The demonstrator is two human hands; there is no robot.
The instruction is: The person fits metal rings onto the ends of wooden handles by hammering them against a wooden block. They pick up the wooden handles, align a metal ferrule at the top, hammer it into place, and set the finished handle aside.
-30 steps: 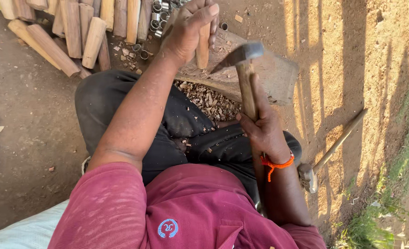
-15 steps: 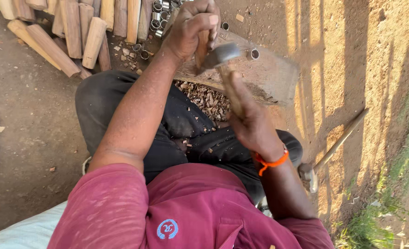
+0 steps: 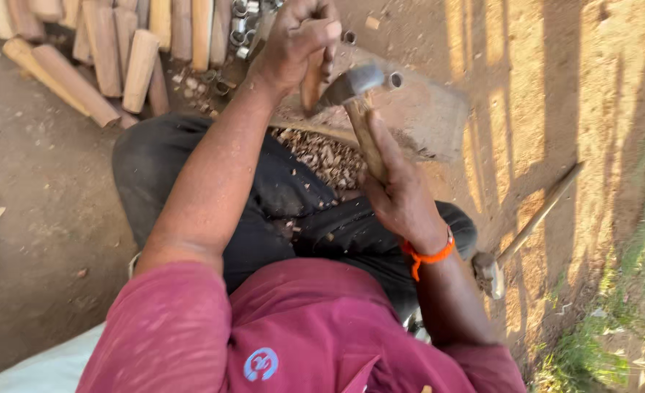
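Observation:
My left hand (image 3: 299,36) is closed around a short wooden peg (image 3: 311,86), holding it upright on a flat stone slab (image 3: 424,109). My right hand (image 3: 399,196) grips the wooden handle of a hammer (image 3: 359,98). The hammer's metal head sits just right of the peg, close to my left fingers. An orange band circles my right wrist. I sit with legs in dark trousers folded under the slab's near edge.
Several rounded wooden pegs (image 3: 111,44) lie in a row at the top left, with small metal rings (image 3: 242,29) beside them. Wood chips (image 3: 322,156) are piled below the slab. A second long-handled tool (image 3: 530,225) lies on the dirt at right.
The hammer swung down from a raised position towards the peg, and its head now sits beside the peg. My left hand kept holding the peg.

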